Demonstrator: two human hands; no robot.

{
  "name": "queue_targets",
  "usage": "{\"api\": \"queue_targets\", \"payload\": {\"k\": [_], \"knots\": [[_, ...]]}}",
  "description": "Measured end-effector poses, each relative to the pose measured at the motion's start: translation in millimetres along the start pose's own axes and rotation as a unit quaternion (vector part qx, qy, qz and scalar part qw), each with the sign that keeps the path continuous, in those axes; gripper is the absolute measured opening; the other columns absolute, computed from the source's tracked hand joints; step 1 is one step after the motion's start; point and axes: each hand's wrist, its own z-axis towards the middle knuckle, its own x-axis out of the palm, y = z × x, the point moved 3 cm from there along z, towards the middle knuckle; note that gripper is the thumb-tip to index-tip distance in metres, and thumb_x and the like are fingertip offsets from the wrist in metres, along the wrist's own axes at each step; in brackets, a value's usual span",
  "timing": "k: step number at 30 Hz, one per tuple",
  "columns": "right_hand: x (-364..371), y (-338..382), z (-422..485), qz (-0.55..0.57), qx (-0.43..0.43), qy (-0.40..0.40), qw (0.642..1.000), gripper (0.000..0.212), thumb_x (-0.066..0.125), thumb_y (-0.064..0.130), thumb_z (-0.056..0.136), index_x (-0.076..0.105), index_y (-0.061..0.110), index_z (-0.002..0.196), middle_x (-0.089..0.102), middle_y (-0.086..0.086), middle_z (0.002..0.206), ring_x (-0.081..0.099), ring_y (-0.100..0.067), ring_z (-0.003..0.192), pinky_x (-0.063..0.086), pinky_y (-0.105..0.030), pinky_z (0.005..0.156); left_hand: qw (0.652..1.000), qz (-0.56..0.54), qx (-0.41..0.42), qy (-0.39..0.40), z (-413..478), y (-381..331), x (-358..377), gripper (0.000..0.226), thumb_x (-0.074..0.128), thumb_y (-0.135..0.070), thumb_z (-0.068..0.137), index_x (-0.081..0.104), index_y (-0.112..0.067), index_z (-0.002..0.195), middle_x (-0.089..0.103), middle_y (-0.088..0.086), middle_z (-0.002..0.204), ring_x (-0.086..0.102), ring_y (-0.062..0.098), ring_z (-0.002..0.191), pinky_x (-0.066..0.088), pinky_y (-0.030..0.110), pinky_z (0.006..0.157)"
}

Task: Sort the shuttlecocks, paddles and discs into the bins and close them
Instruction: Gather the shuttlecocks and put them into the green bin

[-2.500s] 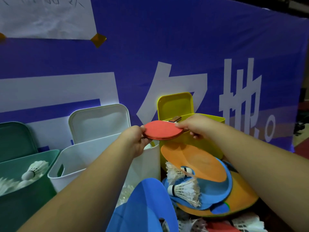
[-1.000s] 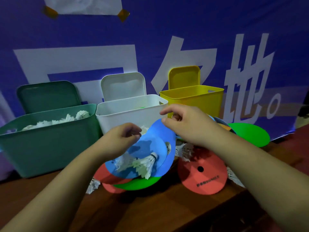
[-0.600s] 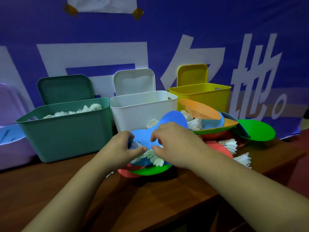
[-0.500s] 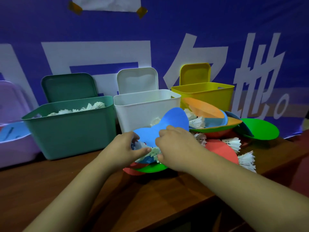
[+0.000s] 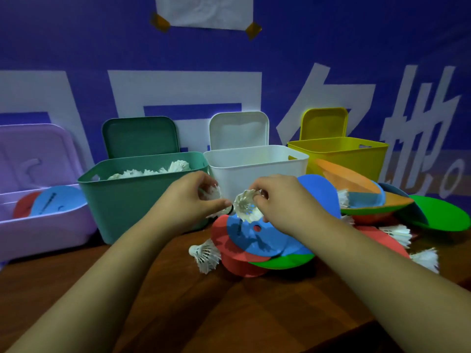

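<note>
Just in front of the white bin (image 5: 254, 166) and above the discs (image 5: 257, 240) piled on the worktop (image 5: 229, 314), the left hand (image 5: 188, 202) curls its grip round a first shuttlecock (image 5: 212, 193). The right hand (image 5: 277, 197) pinches the feathers of a second shuttlecock (image 5: 246, 207). The green bin (image 5: 132, 197) to the left holds more.
</note>
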Motion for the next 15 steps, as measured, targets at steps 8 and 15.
{"api": "queue_targets", "payload": {"k": [8,15], "knots": [[27,50,42,0.183,0.007,-0.001,0.983,0.033,0.052,0.011,0.101,0.074,0.035,0.105,0.069,0.008,0.090,0.074,-0.010,0.060,0.064,-0.047,0.068,0.986,-0.010,-0.009,-0.166,26,50,-80,0.062,0.088,-0.052,0.076,0.061,-0.026,0.126,0.058,-0.008,0.114,0.059,0.008,0.098,0.050,0.030,0.086],[43,98,93,0.284,0.034,0.002,0.958,0.038,0.047,0.001,0.100,0.072,0.027,0.113,0.070,0.000,0.093,0.075,-0.014,0.065,0.065,-0.034,0.064,0.984,0.027,-0.060,-0.164,56,105,-111,0.067,0.090,-0.041,0.077,0.060,-0.019,0.133,0.056,-0.001,0.121,0.059,0.017,0.103,0.047,0.030,0.086]]}}
